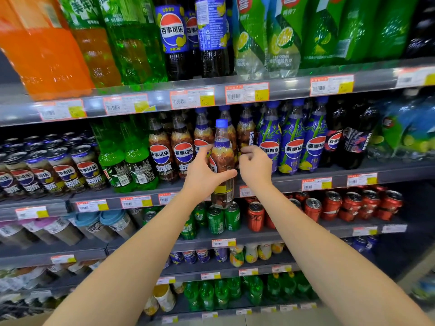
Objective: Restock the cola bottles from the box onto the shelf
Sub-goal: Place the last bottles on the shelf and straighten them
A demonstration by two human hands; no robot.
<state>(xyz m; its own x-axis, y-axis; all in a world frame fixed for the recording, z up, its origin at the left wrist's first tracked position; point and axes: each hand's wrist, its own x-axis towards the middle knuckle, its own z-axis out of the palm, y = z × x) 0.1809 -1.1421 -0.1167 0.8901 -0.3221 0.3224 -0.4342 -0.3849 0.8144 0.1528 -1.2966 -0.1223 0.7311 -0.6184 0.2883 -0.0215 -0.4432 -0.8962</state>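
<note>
My left hand (204, 171) grips a cola bottle (222, 161) with a blue cap, held upright in front of the second shelf (292, 183). The bottle's base hangs below the shelf edge. My right hand (255, 166) is just right of the bottle with fingers curled, reaching among the standing cola bottles (246, 135); I cannot tell whether it touches one. A row of matching cola bottles (183, 151) stands on the shelf behind. The box is out of view.
Green soda bottles (128, 161) stand to the left, purple-labelled bottles (293, 147) to the right. Large bottles fill the top shelf (164, 97). Green cans (223, 218) and red cans (329, 205) sit on the shelf below.
</note>
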